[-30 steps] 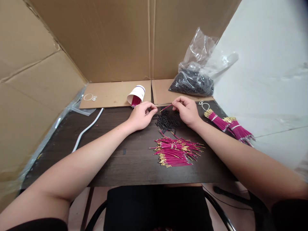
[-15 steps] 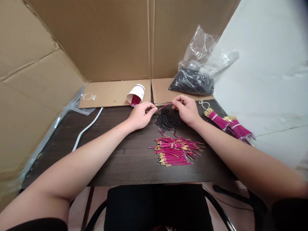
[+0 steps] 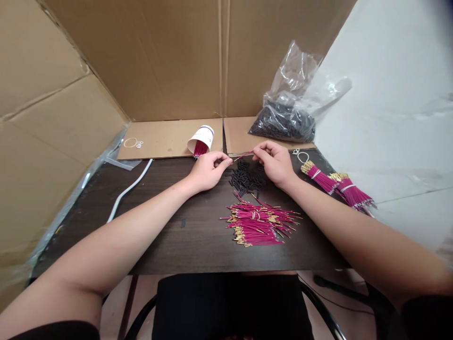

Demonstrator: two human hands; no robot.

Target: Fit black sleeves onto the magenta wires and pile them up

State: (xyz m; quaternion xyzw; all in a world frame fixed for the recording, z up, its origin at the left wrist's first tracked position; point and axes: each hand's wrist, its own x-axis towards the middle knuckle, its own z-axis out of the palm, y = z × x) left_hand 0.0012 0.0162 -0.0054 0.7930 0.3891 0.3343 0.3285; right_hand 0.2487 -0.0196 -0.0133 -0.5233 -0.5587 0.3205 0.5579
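Little has shifted over the last second: our hands have drawn a touch closer together, and the magenta wire [image 3: 243, 156] now reaches nearly to the left fingertips where a gap showed before.

We hold that wire in our right hand [image 3: 274, 163], pinched between thumb and forefinger with the other fingers curled in — a closed pinch on its right end. Its long axis runs nearly level across the view, sloping slightly down toward the left, with the free tip pointing at our left hand [image 3: 208, 170]. It sits just above the dark table [image 3: 170, 236], over the far edge of the loose black sleeves [image 3: 246, 178].

Our left hand rests on the table with thumb and forefinger pressed together at the wire's tip. Something small may be caught between them, but it is too small for us to tell — we cannot say whether the fingers actually touch the wire.

Nearer to us lies a loose pile of magenta wires [image 3: 258, 224] with gold ends. To the right, two banded bundles [image 3: 336, 185] lie at the table's edge. A paper cup [image 3: 201, 139] lies tipped on the cardboard flap, wires showing in its mouth. A clear bag of black pieces [image 3: 283, 123] stands behind our right hand, and a white cord [image 3: 127, 190] runs along the left.
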